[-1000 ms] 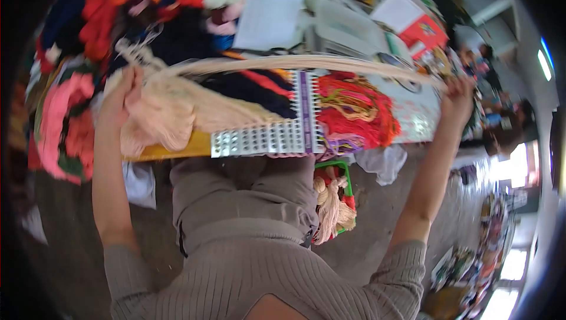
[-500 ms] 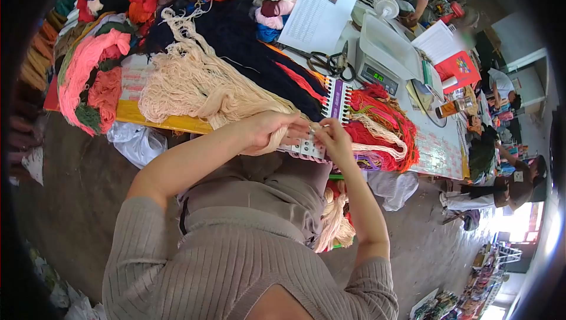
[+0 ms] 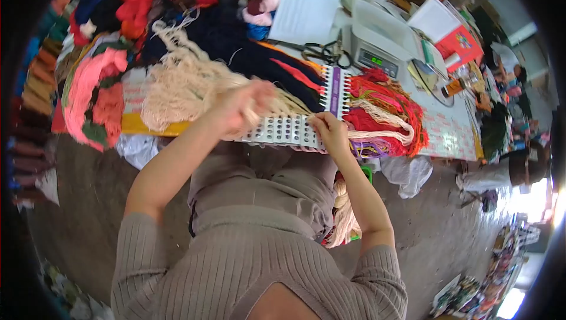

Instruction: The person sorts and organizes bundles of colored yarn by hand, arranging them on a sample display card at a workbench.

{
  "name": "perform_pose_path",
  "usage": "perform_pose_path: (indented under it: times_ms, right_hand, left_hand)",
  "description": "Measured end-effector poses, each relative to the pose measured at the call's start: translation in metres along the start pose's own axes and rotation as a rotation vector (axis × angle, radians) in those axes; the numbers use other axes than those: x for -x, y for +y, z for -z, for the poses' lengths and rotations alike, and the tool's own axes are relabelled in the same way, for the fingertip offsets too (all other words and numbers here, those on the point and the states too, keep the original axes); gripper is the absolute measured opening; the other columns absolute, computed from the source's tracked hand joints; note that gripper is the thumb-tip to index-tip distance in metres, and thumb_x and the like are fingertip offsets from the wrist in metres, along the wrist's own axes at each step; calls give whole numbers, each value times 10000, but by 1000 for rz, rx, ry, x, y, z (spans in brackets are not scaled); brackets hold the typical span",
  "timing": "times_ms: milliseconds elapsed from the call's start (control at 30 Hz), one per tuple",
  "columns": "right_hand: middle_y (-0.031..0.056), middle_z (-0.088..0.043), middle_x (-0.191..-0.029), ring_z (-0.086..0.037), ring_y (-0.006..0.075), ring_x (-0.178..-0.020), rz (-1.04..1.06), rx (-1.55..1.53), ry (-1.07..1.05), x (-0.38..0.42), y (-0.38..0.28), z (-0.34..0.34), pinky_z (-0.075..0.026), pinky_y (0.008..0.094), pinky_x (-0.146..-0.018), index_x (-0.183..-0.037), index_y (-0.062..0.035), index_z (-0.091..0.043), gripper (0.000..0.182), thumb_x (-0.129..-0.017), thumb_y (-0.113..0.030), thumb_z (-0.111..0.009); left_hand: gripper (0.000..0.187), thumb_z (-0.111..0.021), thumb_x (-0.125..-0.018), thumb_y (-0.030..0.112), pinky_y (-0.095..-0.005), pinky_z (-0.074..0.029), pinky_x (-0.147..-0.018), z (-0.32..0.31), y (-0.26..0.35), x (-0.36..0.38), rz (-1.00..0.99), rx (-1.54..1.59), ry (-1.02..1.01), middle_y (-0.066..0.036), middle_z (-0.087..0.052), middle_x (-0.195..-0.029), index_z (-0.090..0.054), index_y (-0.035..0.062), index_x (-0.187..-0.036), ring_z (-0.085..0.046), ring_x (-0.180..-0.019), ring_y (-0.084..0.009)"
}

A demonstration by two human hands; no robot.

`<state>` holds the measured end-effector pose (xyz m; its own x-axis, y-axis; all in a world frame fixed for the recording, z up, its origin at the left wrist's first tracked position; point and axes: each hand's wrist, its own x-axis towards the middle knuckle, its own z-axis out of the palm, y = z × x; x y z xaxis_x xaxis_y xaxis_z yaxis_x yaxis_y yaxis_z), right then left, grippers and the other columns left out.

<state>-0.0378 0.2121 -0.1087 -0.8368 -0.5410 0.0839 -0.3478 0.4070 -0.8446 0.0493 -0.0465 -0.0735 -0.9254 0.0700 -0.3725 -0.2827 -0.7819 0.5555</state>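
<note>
Worktable [image 3: 451, 134] piled with yarn spans the background. Left of the punched card [image 3: 286, 133] spreads cream yarn [image 3: 183, 87]; right of it, red yarn [image 3: 383, 105]; beyond it, a digital scale [image 3: 383, 40]. Of 2 hands, the left hand [image 3: 244, 106], blurred, is half-curled over its left end, grip uncertain; the right hand's [image 3: 333, 135] fingertips pinch at its right end, seemingly on cream yarn.

Left hand [image 3: 246, 106] blurred; window [image 3: 533, 196] glaring right; edges dark, bent.
</note>
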Motion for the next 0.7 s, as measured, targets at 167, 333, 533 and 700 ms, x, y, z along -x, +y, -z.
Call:
perform_pose_path:
  times_ms: [167, 333, 533, 700]
  right_hand:
    - [50, -597, -644, -541, 97, -581, 98, 115, 33, 2, 0, -3, -444, 252, -544, -905, -9, -628, 138, -860, -139, -609]
    - [61, -603, -656, -553, 97, -598, 97, 81, 50, 5, -4, -2, -444, 252, -549, -909, -3, -623, 146, -867, -142, -603]
    - [145, -609, -683, -587, 204, -584, 159, 69, 19, 1, -6, 5, -450, 307, -543, -880, 4, -612, 146, -844, -138, -616]
    - [-8, -572, -685, -496, 46, -610, -56, -226, -268, -16, 0, 14, -387, 203, -539, -923, 16, -618, 180, -868, -155, -599]
  left_hand:
    - [311, -502, -934, 299, -302, -522, -666, -35, -60, -2, 298, -92, 76, -80, -605, -1032, -541, 32, -1090, -609, -911, -202]
    - [258, -485, -944, 280, -233, -489, -633, -45, -61, -18, 374, -179, 73, -29, -580, -943, -530, 70, -1088, -574, -815, -133]
    - [168, -518, -885, 155, -207, -333, -435, -64, -64, -21, 225, -580, 184, -12, -601, -817, -576, 68, -1017, -530, -596, -74]
    - [105, -538, -808, 99, -259, -322, -485, -55, -68, -47, 188, -634, 169, -17, -576, -650, -608, 59, -741, -446, -527, -97]
